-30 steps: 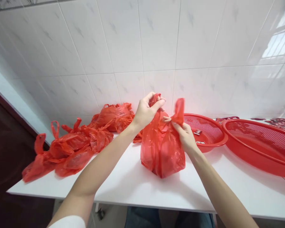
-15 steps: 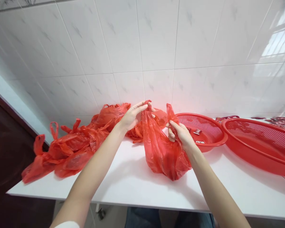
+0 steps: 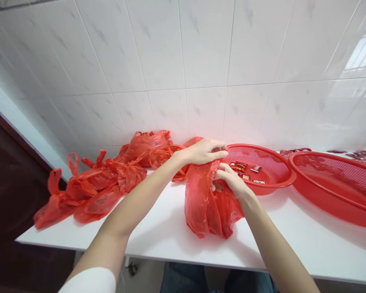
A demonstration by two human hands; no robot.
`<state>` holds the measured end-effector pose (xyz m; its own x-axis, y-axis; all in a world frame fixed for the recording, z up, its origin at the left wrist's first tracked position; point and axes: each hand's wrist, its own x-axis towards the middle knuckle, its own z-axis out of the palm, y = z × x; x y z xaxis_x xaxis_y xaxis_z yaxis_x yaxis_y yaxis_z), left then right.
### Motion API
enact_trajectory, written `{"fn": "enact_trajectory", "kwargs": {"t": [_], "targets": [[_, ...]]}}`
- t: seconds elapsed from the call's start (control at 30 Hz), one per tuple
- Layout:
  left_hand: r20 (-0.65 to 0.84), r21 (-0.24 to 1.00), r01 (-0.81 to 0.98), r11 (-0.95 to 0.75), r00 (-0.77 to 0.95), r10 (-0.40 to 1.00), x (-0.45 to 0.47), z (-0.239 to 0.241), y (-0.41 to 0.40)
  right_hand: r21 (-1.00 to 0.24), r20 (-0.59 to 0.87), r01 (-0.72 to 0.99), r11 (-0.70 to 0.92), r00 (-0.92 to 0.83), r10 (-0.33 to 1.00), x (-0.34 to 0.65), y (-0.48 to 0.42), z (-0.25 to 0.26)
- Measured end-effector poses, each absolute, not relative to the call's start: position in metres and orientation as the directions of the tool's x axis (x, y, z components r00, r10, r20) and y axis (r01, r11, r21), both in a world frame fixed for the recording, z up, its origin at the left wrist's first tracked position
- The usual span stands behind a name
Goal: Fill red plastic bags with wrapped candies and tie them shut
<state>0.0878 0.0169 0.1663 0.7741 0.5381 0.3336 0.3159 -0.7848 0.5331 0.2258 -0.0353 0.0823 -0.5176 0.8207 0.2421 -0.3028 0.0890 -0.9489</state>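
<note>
A filled red plastic bag (image 3: 205,207) stands on the white table (image 3: 171,232) in front of me. My left hand (image 3: 203,151) reaches across over the bag's top, its fingers closed on the plastic. Just below it, my right hand (image 3: 230,182) is closed on the bunched top of the same bag. The bag's handles are hidden under both hands.
A pile of several tied red bags (image 3: 103,181) lies at the left end of the table. A small red mesh basket (image 3: 264,167) with a few wrapped sweets sits behind the bag. A larger red basket (image 3: 338,187) stands at the right. A tiled wall rises behind.
Both hands have come down and together over the bag's top. The two handles, held apart before, are now crossed and gathered. The bag has sagged lower on the table.
</note>
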Motion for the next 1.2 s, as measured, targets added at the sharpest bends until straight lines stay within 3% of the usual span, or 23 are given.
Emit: {"fn": "enact_trajectory", "kwargs": {"t": [0.2,0.33,0.47,0.67,0.8,0.87,1.07,1.2], "targets": [[0.305,0.545,0.276,-0.792,0.814,0.494,0.089,0.16,0.016,-0.968,0.183,-0.246,0.052,-0.545,0.819,0.218,-0.033,0.08],[0.261,0.591,0.24,-0.77,0.846,0.464,0.095,0.16,0.008,-0.99,0.108,-0.134,0.049,-0.485,0.868,0.211,-0.034,0.082],[0.214,0.626,0.246,-0.74,0.859,0.466,0.094,0.164,0.0,-0.989,0.08,-0.148,0.017,-0.427,0.901,0.207,-0.033,0.082],[0.299,0.441,0.56,-0.701,0.645,0.703,0.063,0.18,-0.015,-0.98,0.094,-0.198,0.02,-0.374,0.923,0.209,-0.027,0.073],[0.178,0.315,0.605,-0.731,0.719,0.672,0.055,0.181,-0.021,-0.981,0.114,-0.187,0.049,-0.356,0.928,0.211,-0.023,0.069],[0.185,0.364,0.541,-0.758,0.756,0.628,0.057,0.177,-0.022,-0.983,0.136,-0.165,0.078,-0.375,0.917,0.212,-0.021,0.069],[0.154,0.703,0.306,-0.642,0.816,0.557,0.062,0.165,-0.008,-0.969,0.196,-0.233,0.084,-0.515,0.834,0.222,-0.022,0.07],[0.232,0.703,0.281,-0.653,0.777,0.585,0.063,0.162,-0.003,-0.962,0.199,-0.267,0.064,-0.519,0.831,0.222,-0.022,0.073]]}}
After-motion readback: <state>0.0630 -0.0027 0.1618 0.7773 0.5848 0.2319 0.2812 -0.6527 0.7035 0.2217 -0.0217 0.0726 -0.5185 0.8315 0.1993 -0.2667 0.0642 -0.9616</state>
